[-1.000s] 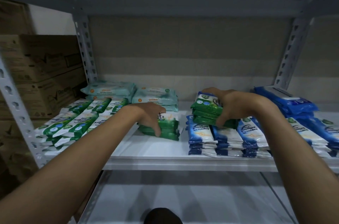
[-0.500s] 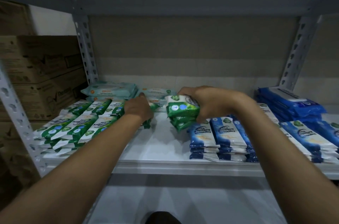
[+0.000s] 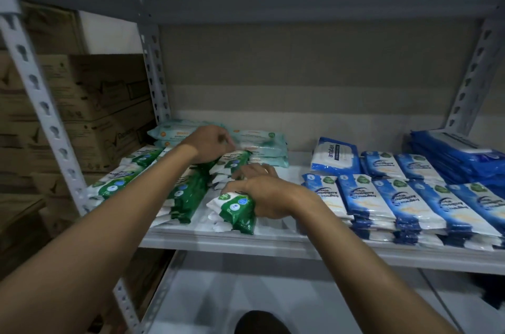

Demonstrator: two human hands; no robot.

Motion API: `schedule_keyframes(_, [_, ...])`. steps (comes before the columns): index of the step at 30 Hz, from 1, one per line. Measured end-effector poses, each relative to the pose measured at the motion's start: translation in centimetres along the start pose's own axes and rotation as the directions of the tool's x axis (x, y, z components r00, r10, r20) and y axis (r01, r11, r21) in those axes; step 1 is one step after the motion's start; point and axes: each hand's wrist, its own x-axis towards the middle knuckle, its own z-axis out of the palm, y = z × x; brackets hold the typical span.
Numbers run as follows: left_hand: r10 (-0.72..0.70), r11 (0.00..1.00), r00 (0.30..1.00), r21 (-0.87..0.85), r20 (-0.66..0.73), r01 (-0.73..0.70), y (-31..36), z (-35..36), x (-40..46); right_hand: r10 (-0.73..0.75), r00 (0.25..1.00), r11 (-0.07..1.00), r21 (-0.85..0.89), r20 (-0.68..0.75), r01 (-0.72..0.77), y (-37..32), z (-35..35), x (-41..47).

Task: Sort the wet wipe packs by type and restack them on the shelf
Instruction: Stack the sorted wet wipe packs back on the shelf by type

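"antabax" on white-blue pack [image 3: 334, 154] at rear

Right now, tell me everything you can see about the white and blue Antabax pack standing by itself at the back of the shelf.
The Antabax pack is a soft, glossy plastic pouch, white on its face with blue at the top, the bottom edge and the right side. Its brand name runs sideways in dark letters beside a dark label panel. It stands propped and tilted at the rear of the shelf, behind the rows of blue wipe packs. Neither hand touches it.
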Motion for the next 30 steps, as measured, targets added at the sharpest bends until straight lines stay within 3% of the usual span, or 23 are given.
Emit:
schedule_keyframes(3, [0.012,0.989,0.997,-0.143,-0.077,-0.023,-0.4,-1.2,-1.2,0.052,0.973,0.998,0.047,-0.223,-0.043,-0.7,1.3,0.0])
schedule_keyframes(6, [0.024,0.961,0.993,-0.270,-0.111,-0.054,-0.2,-2.3,-3.8,0.314,0.855,0.933,0.300,-0.412,-0.197,-1.0,3.0,-0.1])
schedule_keyframes(9, [0.111,0.967,0.994,-0.230,-0.021,-0.113,-0.2,-3.7,-8.2,0.603,0.691,0.703,0.675,-0.399,-0.224,-1.7,4.8,-0.4])
schedule_keyframes(12, [0.192,0.972,0.957,-0.178,0.216,-0.155,-0.3,-3.8,-12.6,0.724,0.606,0.514,0.843,-0.328,-0.158,-2.8,5.7,-0.7])
schedule_keyframes(14, [0.204,0.979,0.946,-0.044,0.250,-0.200,-1.2,-2.3,-14.4,0.751,0.597,0.442,0.886,-0.282,-0.138,-3.3,5.7,-0.9])
schedule_keyframes(16, [0.223,0.965,0.956,0.095,0.192,-0.245,-2.1,-0.2,-15.4,0.772,0.592,0.365,0.923,-0.230,-0.117,-3.9,5.5,-1.0])
schedule_keyframes(22, [0.322,0.945,0.934,0.114,-0.154,-0.307,-3.7,4.2,-17.1,0.799,0.576,0.245,0.968,-0.172,-0.051,-6.2,5.5,-1.3])
schedule_keyframes(26, [0.348,0.937,0.896,0.112,-0.274,-0.330,-4.7,5.0,-18.0,0.779,0.594,0.278,0.960,-0.201,-0.040,-7.8,6.0,-1.7])
schedule_keyframes(30, [0.317,0.948,0.899,0.107,-0.302,-0.299,-5.6,4.6,-18.4,0.769,0.593,0.338,0.939,-0.238,-0.061,-9.0,6.0,-1.7])
